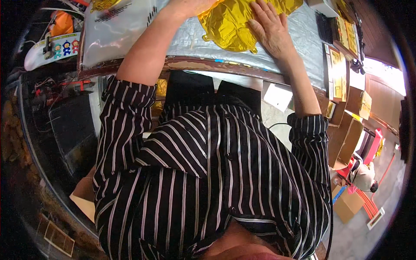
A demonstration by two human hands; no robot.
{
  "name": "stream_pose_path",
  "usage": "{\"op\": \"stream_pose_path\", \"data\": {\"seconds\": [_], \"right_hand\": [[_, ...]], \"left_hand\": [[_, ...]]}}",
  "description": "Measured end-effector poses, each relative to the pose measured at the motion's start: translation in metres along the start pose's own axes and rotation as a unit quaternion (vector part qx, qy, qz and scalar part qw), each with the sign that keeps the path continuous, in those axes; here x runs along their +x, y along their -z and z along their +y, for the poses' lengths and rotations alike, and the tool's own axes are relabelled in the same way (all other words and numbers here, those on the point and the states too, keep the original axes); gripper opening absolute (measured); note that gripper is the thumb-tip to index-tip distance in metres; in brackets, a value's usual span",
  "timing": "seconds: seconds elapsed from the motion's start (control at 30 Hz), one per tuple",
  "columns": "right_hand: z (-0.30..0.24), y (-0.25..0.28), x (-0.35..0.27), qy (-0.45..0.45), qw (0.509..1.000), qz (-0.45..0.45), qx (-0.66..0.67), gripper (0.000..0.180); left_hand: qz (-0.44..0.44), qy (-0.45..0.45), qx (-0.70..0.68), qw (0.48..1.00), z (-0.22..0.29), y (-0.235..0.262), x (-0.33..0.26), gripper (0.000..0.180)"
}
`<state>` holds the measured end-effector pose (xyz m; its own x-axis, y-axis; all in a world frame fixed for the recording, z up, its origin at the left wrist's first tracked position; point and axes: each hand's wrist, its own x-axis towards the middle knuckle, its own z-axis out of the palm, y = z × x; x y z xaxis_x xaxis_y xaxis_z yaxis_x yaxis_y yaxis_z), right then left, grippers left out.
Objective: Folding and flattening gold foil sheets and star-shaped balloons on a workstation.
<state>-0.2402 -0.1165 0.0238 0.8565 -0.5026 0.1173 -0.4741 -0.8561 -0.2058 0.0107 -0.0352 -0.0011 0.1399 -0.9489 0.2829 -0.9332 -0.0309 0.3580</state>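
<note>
A shiny gold foil balloon (229,29), wrinkled and flat, lies on the silvery table covering near the top of the view. My right hand (273,32) rests palm down over its right part, fingers stretched out and slightly apart. At the balloon's upper left is my left hand (194,6), mostly cut off by the top edge. Its fingers cannot be made out well enough to show whether they pinch the foil.
Clear plastic sheeting (115,32) covers the table's left side. The table's worn brown edge (182,63) runs in front of me. Boxes (337,73) stand along the right. A cardboard box (349,204) and another person (363,177) are on the floor side at right.
</note>
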Motion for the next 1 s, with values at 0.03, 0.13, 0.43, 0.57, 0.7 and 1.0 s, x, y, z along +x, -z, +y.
{"op": "stream_pose_path", "data": {"seconds": [0.03, 0.13, 0.43, 0.57, 0.7, 1.0], "right_hand": [[-0.003, 0.001, 0.001, -0.006, 1.000, 0.001, 0.008, 0.058], [0.031, -0.022, -0.011, 0.040, 0.993, 0.079, -0.075, 0.059], [0.009, -0.015, 0.015, 0.058, 0.992, 0.099, -0.056, 0.054], [0.022, -0.016, 0.027, 0.045, 0.993, 0.060, -0.095, 0.055], [0.027, -0.018, 0.028, 0.048, 0.994, 0.074, -0.062, 0.056], [0.028, -0.008, 0.016, 0.036, 0.997, 0.035, -0.051, 0.057]], "left_hand": [[0.002, -0.001, 0.008, 1.000, -0.001, 0.000, -0.003, 0.052], [-0.010, -0.004, -0.020, 1.000, 0.010, -0.005, 0.012, 0.052], [0.047, -0.039, 0.073, 0.995, -0.016, -0.026, 0.001, 0.050], [0.057, -0.046, 0.059, 0.996, -0.013, -0.026, 0.004, 0.049], [0.045, -0.034, 0.042, 0.998, -0.012, -0.024, 0.004, 0.050], [0.027, -0.015, 0.033, 0.999, -0.006, -0.016, 0.000, 0.051]]}}
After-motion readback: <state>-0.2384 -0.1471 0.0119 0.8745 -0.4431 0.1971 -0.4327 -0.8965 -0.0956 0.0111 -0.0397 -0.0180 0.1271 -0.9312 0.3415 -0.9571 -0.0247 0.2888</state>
